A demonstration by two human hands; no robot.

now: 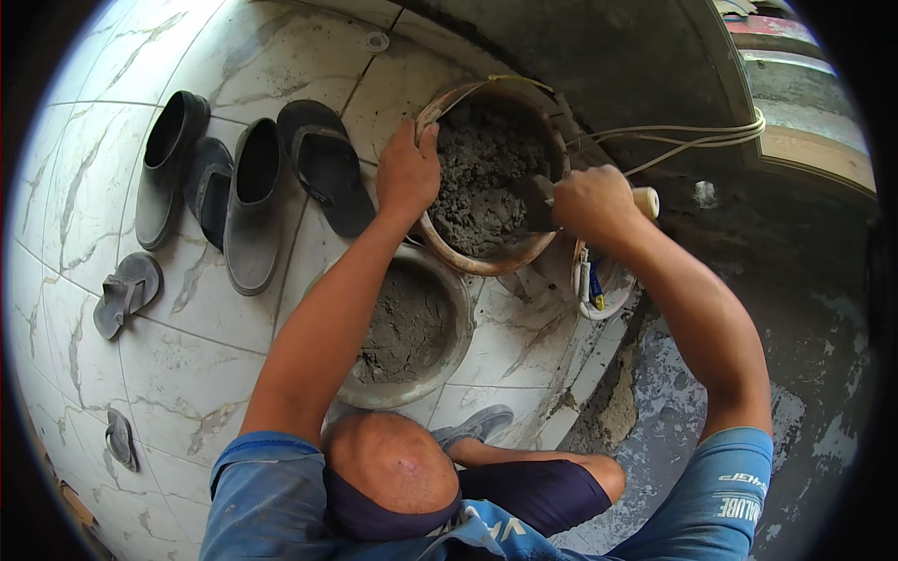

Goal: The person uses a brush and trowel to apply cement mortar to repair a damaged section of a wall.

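Observation:
A round bucket (489,268) of grey, crumbly wet mortar (475,178) stands on the tiles in front of me. My left hand (408,175) grips its left rim, with the thumb by the inner edge. In my right hand (593,203) is a trowel, closed round its pale handle (646,202); the metal blade (534,202) dips into the mortar at the bucket's right side. A second basin (460,316), nearer to me, holds smoother grey mortar (398,329); my left forearm passes over part of it.
Black and grey shoes (171,168) and dark flip-flops (329,168) lie on the marble-patterned tiles at left. A small white pail (606,310) with tools stands below my right hand. A pale cable (683,134) runs to the right wall. Broken concrete edging (613,397) borders the tiles.

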